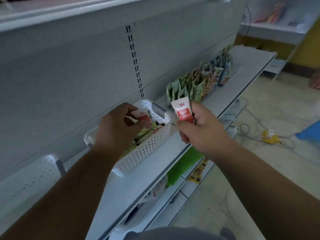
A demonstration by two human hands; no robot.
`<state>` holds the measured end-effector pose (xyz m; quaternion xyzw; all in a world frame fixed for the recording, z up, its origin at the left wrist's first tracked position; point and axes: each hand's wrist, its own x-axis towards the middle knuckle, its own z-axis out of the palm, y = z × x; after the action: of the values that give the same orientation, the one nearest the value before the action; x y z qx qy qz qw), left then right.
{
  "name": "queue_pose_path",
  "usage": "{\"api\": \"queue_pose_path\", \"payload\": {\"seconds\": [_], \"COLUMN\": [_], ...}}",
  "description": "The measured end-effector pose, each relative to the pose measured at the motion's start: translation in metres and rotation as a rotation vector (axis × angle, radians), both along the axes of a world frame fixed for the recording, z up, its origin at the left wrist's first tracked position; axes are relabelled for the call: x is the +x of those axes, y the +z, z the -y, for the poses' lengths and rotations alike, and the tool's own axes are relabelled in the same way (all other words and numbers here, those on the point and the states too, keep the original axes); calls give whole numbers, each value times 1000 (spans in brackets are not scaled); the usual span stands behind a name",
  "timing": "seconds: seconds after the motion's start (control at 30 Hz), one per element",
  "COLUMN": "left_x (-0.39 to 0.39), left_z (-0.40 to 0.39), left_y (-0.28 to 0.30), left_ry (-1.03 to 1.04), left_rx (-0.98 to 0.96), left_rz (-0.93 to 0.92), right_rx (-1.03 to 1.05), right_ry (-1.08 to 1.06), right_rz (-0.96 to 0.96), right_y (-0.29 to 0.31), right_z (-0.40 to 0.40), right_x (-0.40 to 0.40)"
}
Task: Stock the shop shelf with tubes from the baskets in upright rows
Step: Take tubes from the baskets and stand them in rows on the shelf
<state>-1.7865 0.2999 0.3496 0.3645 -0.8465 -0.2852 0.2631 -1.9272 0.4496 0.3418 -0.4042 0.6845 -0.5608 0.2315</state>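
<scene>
1. Holding one red and white tube (pixel 182 110) upright in our right hand (pixel 199 129), we have fingers and thumb curled round its lower, red half, just right of the white basket (pixel 149 148).
2. We judge it light and soft-walled, somewhat slick; taking it low on the body looks safest, since squeezing hard may dent it.
3. Its long axis stands near vertical, the flat crimped end pointing up, tipped slightly left.
4. Our left hand (pixel 117 129) reaches into the basket, fingertips pinching another tube (pixel 138 115) that lies tilted over the loose pile.
5. Far right on the shelf (pixel 230 94), the stocked rows (pixel 195 84) already stand upright.
</scene>
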Motion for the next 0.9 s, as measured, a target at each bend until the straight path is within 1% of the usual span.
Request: {"api": "queue_pose_path", "payload": {"seconds": [0.1, 0.17, 0.23, 0.3, 0.37, 0.43, 0.57, 0.7, 0.77, 0.9], "left_x": [-37, -71, -111, -157, -203, -246, -315, -371, -403, -471], "left_z": [-41, -64, -92, -123, -154, -179, -203, -195, -181, -148], "left_y": [8, 4, -2, -7, -11, -14, -25, -44, -51, -62], "left_ry": [-98, -121, -170, -232, -298, -336, -312, -299, -276, -222], "left_rx": [106, 145, 241, 357, 471, 512, 541, 481, 461, 461], "left_rz": [-175, -289, -381, -420, -456, -454, -465, -392, -391, -396], "right_rx": [-15, -33, -21, -13, 10, 27, 33, 29, -12, -45], "right_ry": [-49, -79, -130, -182, -218, -252, -265, -237, -211, -185], "right_rz": [35, 80, 107, 105, 64, 65, 80, 54, 83, 80], "right_y": [0, 1, 4, 8, 13, 19, 27, 26, 24, 22], "right_z": [-21, -42, -71, -103, -135, -163, -189, -164, -143, -105], "right_x": [-30, -59, -92, -130, -169, -204, -270, -334, -366, -430]}}
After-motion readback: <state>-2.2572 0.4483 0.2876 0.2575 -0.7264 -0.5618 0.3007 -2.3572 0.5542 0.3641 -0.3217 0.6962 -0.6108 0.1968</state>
